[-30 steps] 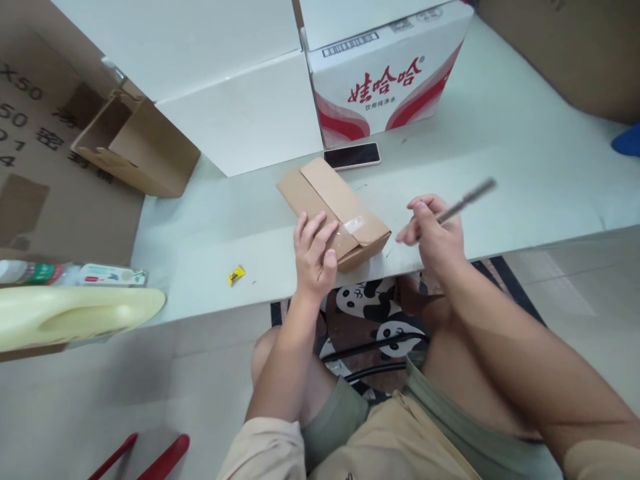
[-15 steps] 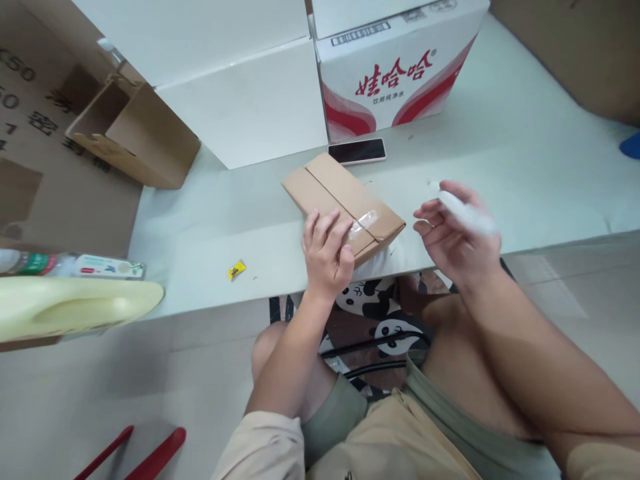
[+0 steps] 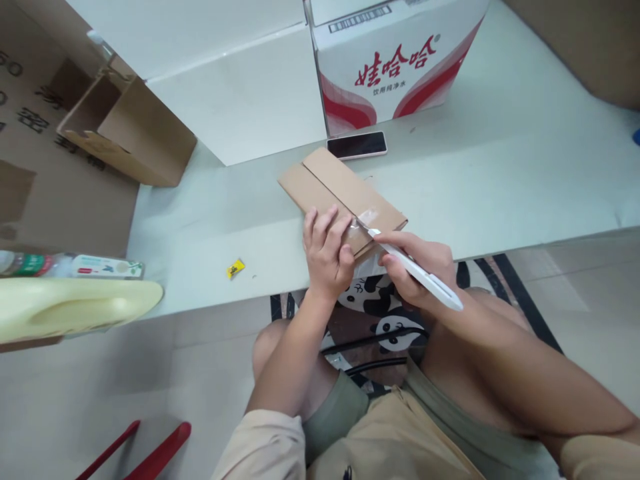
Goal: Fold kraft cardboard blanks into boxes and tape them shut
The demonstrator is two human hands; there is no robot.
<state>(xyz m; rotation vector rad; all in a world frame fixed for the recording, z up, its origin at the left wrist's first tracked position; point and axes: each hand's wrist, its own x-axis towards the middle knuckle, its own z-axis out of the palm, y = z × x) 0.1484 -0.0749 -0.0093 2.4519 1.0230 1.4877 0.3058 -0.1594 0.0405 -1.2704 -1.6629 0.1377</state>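
A flat brown cardboard box lies at an angle on the table, with clear tape across the seam of its flap near the right end. My left hand holds it steady, fingers over the top and thumb at the near edge. In my right hand is a white utility knife, gripped along its handle. The knife's tip is at the taped seam, just right of my left fingertips. How deep the blade sits cannot be made out.
Behind the box lie a phone and a white-and-red carton. An open cardboard box stands at the left. A small yellow packet rests on the table. A pale yellow container is at the left edge.
My right hand has moved left and down, bringing the knife from the air beside the box to the taped seam. My left hand stays on the box.
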